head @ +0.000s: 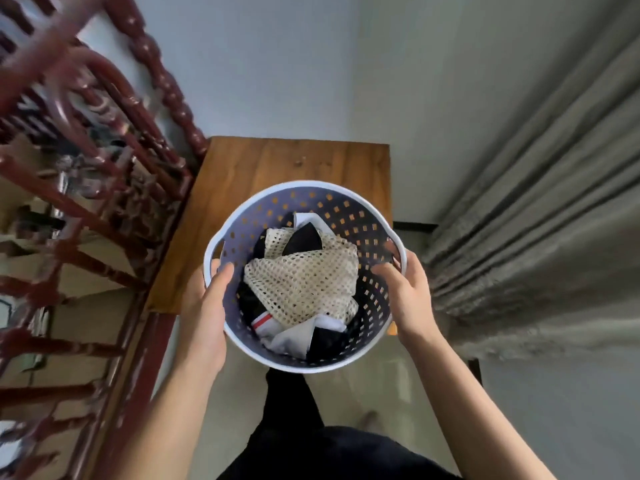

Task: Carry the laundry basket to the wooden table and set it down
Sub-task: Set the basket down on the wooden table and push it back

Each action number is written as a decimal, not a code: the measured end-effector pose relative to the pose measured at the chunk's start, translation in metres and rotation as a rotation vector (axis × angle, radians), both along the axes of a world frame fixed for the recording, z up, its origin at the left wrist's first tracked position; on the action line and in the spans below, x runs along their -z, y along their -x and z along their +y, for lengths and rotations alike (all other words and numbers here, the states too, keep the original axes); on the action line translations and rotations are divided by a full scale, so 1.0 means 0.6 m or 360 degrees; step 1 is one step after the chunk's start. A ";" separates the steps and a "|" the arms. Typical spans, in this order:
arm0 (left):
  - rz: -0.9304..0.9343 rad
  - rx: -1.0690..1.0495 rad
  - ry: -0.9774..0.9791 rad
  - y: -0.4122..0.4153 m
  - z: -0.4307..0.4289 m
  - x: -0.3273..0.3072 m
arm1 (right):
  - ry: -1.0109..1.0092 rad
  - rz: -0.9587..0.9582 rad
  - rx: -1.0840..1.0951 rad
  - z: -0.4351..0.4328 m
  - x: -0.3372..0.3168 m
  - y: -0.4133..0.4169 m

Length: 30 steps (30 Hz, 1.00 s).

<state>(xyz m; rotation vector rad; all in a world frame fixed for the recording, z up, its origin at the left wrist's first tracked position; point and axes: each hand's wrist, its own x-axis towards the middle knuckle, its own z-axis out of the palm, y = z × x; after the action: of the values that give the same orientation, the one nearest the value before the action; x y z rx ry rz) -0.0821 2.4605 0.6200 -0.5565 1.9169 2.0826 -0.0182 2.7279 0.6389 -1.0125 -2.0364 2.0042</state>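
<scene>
A round purple laundry basket (346, 213) with a white rim and perforated walls is held in front of me, partly over the near end of the wooden table (277, 164). Inside lie a cream mesh garment (304, 282) and black and white clothes. My left hand (204, 306) grips the rim on the left, thumb inside the basket. Over on the right rim, my right hand (408, 292) holds on the same way. Whether the basket's base touches the table is hidden.
A dark red carved wooden railing (114, 161) runs along the left of the table. Grey curtains (540, 209) hang on the right. A white wall stands behind the table. My black-clothed legs and a foot show on the pale floor (391, 386) below.
</scene>
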 end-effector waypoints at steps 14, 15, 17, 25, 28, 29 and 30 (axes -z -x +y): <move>-0.0251 0.0291 0.0297 0.378 -0.065 0.072 | 0.0050 -0.0381 0.0201 -0.101 0.064 0.319; -0.0278 0.0302 0.0321 0.397 -0.061 0.077 | 0.0057 -0.0403 0.0218 -0.101 0.071 0.332; -0.0315 0.0313 0.0348 0.430 -0.054 0.088 | 0.0060 -0.0451 0.0231 -0.098 0.087 0.357; -0.0307 0.0352 0.0542 0.479 -0.021 0.106 | -0.0101 -0.0482 0.0010 -0.053 0.131 0.432; -0.0254 0.0334 0.0626 0.466 -0.007 0.108 | -0.0245 -0.0532 -0.0197 -0.028 0.154 0.431; -0.0242 0.0331 0.0638 0.459 -0.003 0.113 | -0.0272 -0.0557 -0.0273 -0.023 0.163 0.426; -0.0277 0.0294 0.0628 0.450 0.000 0.122 | -0.0283 -0.0595 -0.0343 -0.019 0.172 0.420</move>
<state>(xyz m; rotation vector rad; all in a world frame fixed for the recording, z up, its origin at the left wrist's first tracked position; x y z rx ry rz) -0.3523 2.4603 0.5471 -0.5914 2.1898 1.4999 -0.2705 2.7164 0.5359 -1.2541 -2.5622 1.7853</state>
